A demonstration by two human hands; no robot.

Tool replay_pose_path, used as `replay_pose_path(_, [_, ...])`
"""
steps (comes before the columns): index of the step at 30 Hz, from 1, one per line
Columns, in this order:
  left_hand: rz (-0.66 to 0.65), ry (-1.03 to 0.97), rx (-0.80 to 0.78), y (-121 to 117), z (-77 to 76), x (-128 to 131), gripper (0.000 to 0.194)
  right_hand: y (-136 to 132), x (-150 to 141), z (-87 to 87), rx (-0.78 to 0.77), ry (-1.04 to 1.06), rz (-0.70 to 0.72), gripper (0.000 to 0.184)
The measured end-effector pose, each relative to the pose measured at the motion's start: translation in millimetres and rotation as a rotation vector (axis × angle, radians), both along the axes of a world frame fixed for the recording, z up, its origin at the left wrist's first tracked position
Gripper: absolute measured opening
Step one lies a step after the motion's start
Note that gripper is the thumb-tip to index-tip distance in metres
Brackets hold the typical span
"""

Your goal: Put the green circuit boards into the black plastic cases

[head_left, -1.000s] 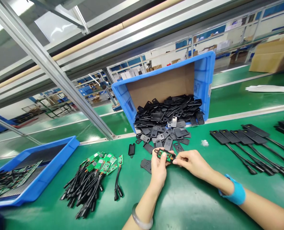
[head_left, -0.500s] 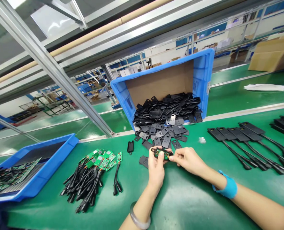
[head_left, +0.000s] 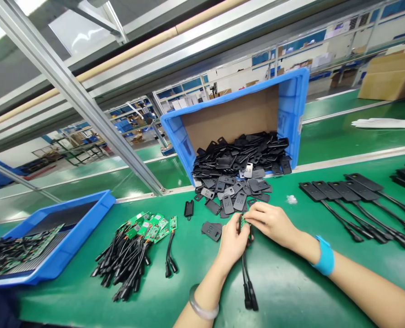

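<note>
My left hand (head_left: 234,238) is closed around a black plastic case holding a green circuit board (head_left: 243,221). Two black cables (head_left: 247,278) with connectors run down from it onto the green tabletop. The fingers of my right hand (head_left: 270,223) are bent and press on the board from the right; they cover much of it. Just left of my hands lie loose flat black covers (head_left: 212,231) and an open black case half (head_left: 189,209). Behind them, black plastic covers (head_left: 233,198) spill out of a tipped blue bin (head_left: 293,118).
At left are a pile of cabled green boards (head_left: 134,250), one separate board (head_left: 173,223) and a blue tray (head_left: 83,237). Closed black units with cables (head_left: 339,191) lie in a row at right. A metal post (head_left: 96,120) rises behind; a white glove (head_left: 382,123) lies further back.
My hands have turned the case from lying crosswise to pointing away from me. The cables now show hanging toward me, and my right fingers have shifted onto the board's far end.
</note>
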State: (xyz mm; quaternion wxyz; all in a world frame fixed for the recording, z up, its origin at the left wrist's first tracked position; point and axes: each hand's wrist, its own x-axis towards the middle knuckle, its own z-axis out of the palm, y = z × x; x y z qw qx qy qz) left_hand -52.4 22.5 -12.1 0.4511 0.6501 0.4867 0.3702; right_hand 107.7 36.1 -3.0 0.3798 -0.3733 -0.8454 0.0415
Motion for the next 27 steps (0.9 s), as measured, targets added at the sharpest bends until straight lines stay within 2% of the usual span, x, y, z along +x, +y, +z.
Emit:
replay_pose_path(4, [-0.006, 0.088, 0.034, -2, 3.1, 1, 0.010, 3, 3, -1.4, 0.041, -0.117, 0.015, 0.027])
replay_pose_path(11, [0.003, 0.080, 0.042, -2, 2.5, 2, 0.008, 5, 4, -1.3, -0.003, -0.090, 0.045, 0.028])
replay_pose_path(16, [0.002, 0.074, 0.017, -2, 3.2, 2, 0.006, 5, -3, -2.0, 0.084, -0.298, -0.024, 0.030])
replay_pose_path(18, [0.017, 0.021, -0.038, 0, 2.5, 1, 0.004, 4, -5, 0.0, 0.050, -0.338, -0.028, 0.028])
replay_pose_path(21, [0.056, -0.068, -0.124, 4, 1.1, 0, 0.008, 8, 7, 5.5, -0.095, -0.302, -0.040, 0.022])
replay_pose_path(22, [0.066, -0.094, -0.149, 5, 1.1, 0, 0.011, 11, 15, 7.3, -0.143, -0.311, -0.106, 0.020])
replay_pose_path(25, [0.074, -0.186, -0.220, 7, 4.0, 1, 0.021, 23, 51, 10.1, -0.244, -0.442, -0.479, 0.016])
replay_pose_path(27, [0.074, -0.253, -0.243, 8, 7.9, 0, 0.026, 31, 74, 9.5, -0.283, -0.496, -0.659, 0.017])
